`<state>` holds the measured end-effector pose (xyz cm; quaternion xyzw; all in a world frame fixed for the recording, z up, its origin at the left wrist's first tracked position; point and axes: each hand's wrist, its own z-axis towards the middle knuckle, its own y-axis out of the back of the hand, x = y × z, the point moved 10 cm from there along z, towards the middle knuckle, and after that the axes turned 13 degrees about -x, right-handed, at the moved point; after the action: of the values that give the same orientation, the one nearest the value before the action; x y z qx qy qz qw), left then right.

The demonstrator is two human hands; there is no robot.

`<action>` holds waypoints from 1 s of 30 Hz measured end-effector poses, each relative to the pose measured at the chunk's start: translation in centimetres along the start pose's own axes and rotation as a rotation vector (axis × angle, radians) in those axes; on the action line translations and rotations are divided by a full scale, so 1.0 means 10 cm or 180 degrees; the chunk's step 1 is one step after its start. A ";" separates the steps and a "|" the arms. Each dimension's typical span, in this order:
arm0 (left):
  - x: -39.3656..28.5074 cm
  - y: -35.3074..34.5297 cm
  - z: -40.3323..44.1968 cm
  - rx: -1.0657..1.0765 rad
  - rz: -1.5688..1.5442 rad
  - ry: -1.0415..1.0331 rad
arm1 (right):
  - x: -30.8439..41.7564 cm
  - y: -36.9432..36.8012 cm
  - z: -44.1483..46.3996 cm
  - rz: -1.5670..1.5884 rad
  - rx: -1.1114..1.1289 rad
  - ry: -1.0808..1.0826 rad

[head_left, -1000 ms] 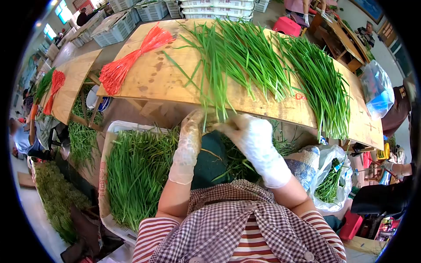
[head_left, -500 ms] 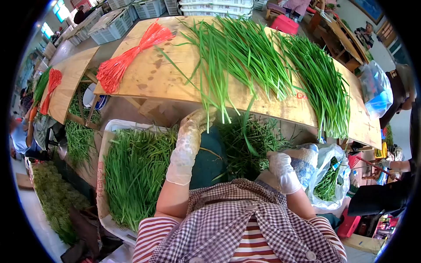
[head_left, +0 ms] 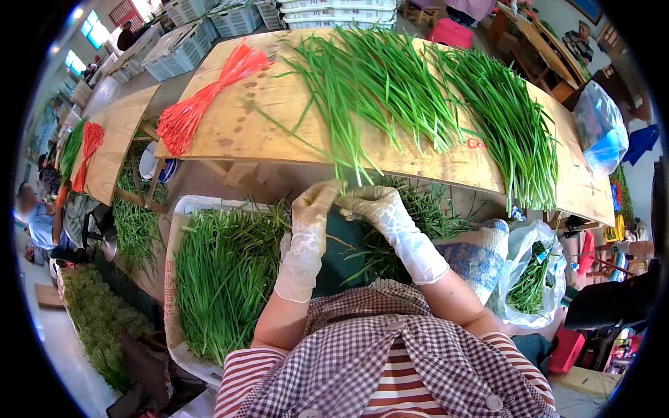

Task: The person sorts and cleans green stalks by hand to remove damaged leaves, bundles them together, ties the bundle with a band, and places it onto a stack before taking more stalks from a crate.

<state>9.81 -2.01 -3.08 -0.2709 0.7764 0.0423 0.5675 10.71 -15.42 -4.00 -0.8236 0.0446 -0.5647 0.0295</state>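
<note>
Both hands wear pale, stained gloves and meet just below the table's front edge. My left hand [head_left: 315, 202] is closed in a pinch at the lower ends of blurred garlic chives [head_left: 343, 132], whose leaves lie on the wooden table [head_left: 244, 139]. Right beside it, my right hand [head_left: 376, 205] is closed too, fingertips almost touching the left ones; what it pinches is too small to make out. Two more piles of garlic chives, a middle pile [head_left: 411, 90] and a right pile [head_left: 505, 118], rest on the table with white ends toward me.
A bundle of red ties [head_left: 212, 97] lies on the table's left part. To my left stands a white crate [head_left: 182, 348] of greens. Loose leaves [head_left: 418, 209] lie under the table edge. At right are a plastic bag of greens [head_left: 550, 299] and a blue-white cloth [head_left: 481, 258].
My right hand has come up from beside my lap to meet the left at the chive ends. The left has shifted slightly right, and the nearest chives now look blurred.
</note>
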 end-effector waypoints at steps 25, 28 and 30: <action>-0.03 -0.23 0.16 0.0495 -0.0117 0.0260 | 1.05 0.13 -0.35 -0.4198 -0.2005 0.2940; -0.02 -0.30 0.14 0.0715 -0.0081 0.0366 | 0.98 0.08 -0.21 -0.4213 -0.1756 0.2881; -0.03 -0.34 0.09 0.0784 -0.0226 0.0574 | 1.00 0.18 -0.25 -0.3056 -0.1434 0.2841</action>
<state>12.17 -4.45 -2.33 -0.2292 0.8135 -0.0978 0.5255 11.85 -18.30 6.01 -0.4271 -0.2007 -0.7771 -0.4164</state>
